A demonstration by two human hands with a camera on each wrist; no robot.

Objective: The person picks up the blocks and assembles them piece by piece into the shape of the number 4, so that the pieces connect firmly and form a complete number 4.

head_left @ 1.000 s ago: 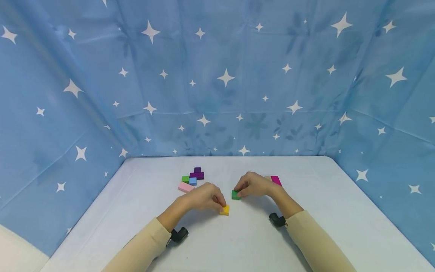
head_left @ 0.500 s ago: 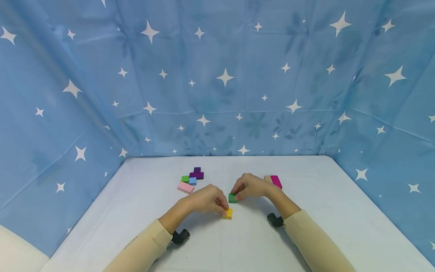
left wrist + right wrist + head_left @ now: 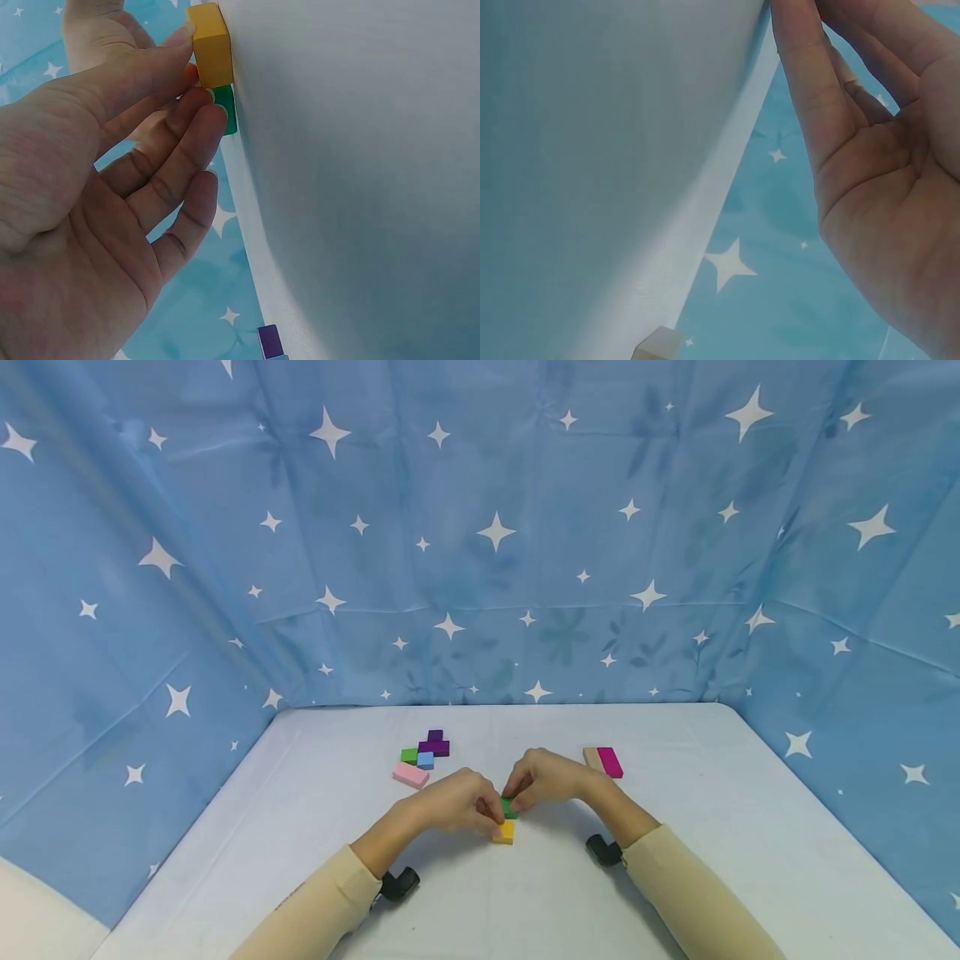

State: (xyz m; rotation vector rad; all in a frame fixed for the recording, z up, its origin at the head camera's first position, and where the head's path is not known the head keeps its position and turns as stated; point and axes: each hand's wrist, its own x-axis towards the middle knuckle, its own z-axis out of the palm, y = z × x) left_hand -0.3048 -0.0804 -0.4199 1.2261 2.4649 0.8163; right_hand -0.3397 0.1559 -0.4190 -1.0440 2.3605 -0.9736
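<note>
My left hand [image 3: 457, 802] pinches a yellow block [image 3: 505, 832] between thumb and fingers, down on the white table. In the left wrist view the yellow block [image 3: 211, 46] shows its thumb-side face, and a green block [image 3: 225, 110] appears just behind it. My right hand [image 3: 546, 776] pinches that green block [image 3: 510, 808], which lies directly behind the yellow one in the head view. Only a sliver of it shows between the fingers. The right wrist view shows the palm and fingers of the right hand [image 3: 877, 150], its fingertips cut off at the top edge.
Left of the hands lie a pink block [image 3: 411, 775], a light green block [image 3: 408, 756], a blue block [image 3: 425, 761] and purple blocks [image 3: 434, 748]. On the right, a beige block [image 3: 592, 758] sits against a magenta block [image 3: 611, 762]. A blue star-patterned curtain [image 3: 495, 577] surrounds the white table [image 3: 675, 793].
The right hand has brought the green block leftward and nearer, up behind the yellow block. The left hand has shifted the yellow block slightly right and nearer.
</note>
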